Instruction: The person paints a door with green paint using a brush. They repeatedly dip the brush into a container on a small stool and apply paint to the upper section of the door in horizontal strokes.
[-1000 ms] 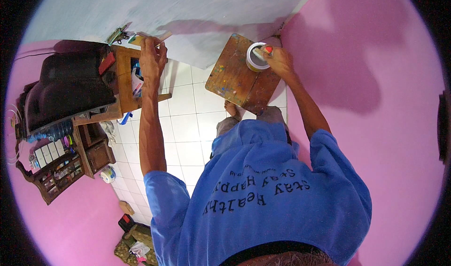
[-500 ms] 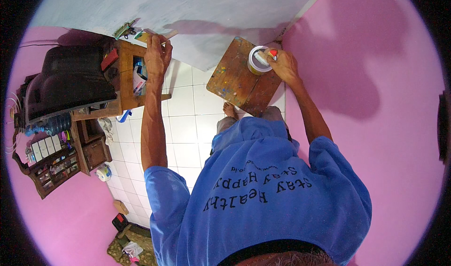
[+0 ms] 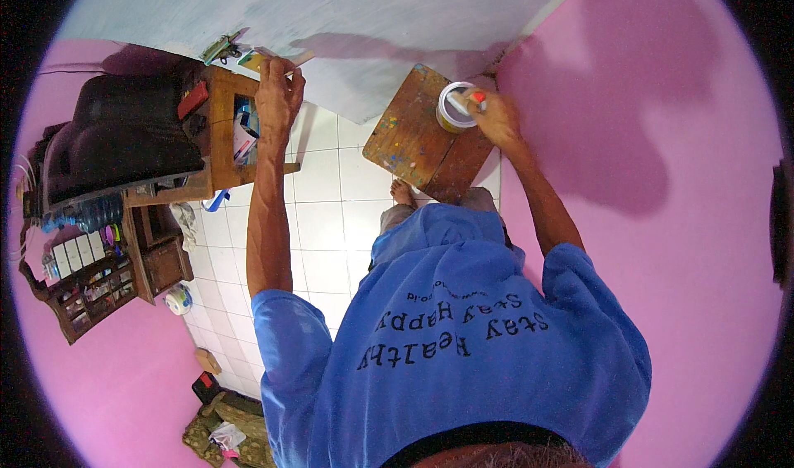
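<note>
My right hand (image 3: 499, 119) is closed round a paintbrush (image 3: 455, 100) with a red part at its grip. Its pale head is over the mouth of a white-rimmed paint tub (image 3: 447, 119), and I cannot tell whether it touches the paint. The tub stands on a paint-spotted wooden stool (image 3: 409, 137). At the far left, beside the grey-white wall, my left hand (image 3: 279, 96) pinches a thin pale strip (image 3: 303, 58) that looks like wood. My fingers hide much of it. Near those fingers lies a green clip-like thing (image 3: 222, 49).
A wooden cabinet (image 3: 222, 112) with a large black rounded object (image 3: 124, 133) on it stands at the left. Farther back is a small wooden shelf unit (image 3: 95, 298). A pink wall (image 3: 711, 245) rises on the right. A bare foot (image 3: 402, 192) shows on the white tiles by the stool.
My right hand has shifted slightly left with the brush, which now lies at a different slant over the tub. My left hand stays nearly in place with the strip.
</note>
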A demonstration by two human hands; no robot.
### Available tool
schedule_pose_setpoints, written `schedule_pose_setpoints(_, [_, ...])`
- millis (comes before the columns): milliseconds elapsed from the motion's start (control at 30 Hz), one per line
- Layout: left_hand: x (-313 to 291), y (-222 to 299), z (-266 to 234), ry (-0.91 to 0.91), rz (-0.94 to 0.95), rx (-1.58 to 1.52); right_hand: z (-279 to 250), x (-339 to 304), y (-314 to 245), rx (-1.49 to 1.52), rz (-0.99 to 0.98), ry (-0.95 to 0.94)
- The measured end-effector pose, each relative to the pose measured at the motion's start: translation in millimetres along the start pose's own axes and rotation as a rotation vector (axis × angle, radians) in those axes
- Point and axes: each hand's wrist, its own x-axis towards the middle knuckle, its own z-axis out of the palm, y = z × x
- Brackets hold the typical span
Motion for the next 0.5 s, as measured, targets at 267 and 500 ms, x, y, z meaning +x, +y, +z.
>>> schedule_pose_setpoints(267, [-0.3,0.2,1.5,-0.004,0.004,0.045,-4.5,4.2,0.7,0.062,0.05,-0.016])
schedule_pose_setpoints(500, [-4.8,5.7,0.6,0.037,0.009,0.144,6.4,-16.6,64.9,0.817,0.3,0.149])
